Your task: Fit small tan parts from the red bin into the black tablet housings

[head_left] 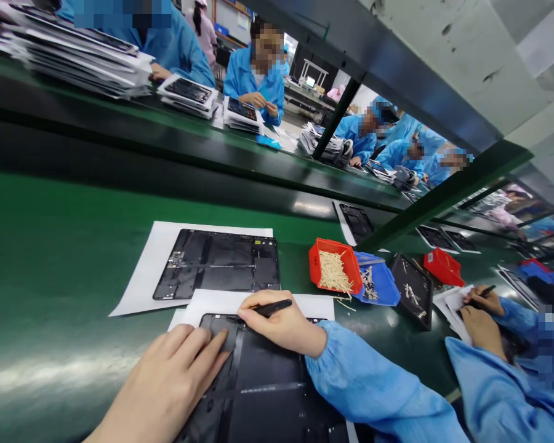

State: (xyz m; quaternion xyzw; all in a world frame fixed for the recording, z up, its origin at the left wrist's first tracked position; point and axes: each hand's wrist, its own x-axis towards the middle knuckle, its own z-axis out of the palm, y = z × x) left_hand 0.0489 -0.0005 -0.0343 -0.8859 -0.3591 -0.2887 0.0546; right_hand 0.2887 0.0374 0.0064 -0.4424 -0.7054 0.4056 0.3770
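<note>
My right hand (279,323) grips a slim black pen-like tool (272,309), its tip near the top edge of a black tablet back panel (263,384). My left hand (166,375) lies flat on that panel's upper left corner, fingers slightly apart. The panel rests on a white paper sheet (258,306) and runs out of view below. Beyond it, a second black tablet panel (216,264) lies on its own white sheet (138,271). Much of the nearer panel is hidden under my hands and sleeve.
A red bin of wooden sticks (333,266) and a blue tray of small parts (376,280) stand on the green bench (50,264), beside a black tray (412,290). At right, a co-worker's hands (480,314) hold a black tool. Workers in blue sit across a dark shelf.
</note>
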